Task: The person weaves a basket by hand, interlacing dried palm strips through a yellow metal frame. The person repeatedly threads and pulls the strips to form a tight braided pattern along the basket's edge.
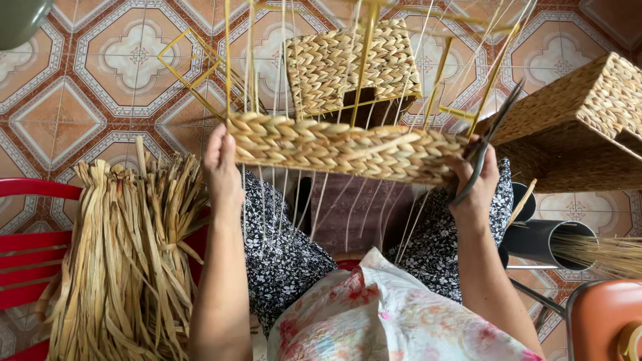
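Observation:
A half-woven basket point(341, 148) on a yellow wire frame point(366, 40) rests above my lap, with a band of braided straw across its near side and thin white strings running through it. My left hand point(223, 170) grips the left end of that woven band. At the right end is my right hand point(476, 182), holding the band together with dark scissors point(491, 137) that point up and right. The frame's upper bars stand bare.
A bundle of dried straw strands point(127, 261) lies over a red chair point(27, 241) at the left. Two finished woven baskets sit on the tiled floor, one ahead point(351, 63) and one at the right point(582, 120). A dark tube point(542, 241) holding thin sticks lies at the right.

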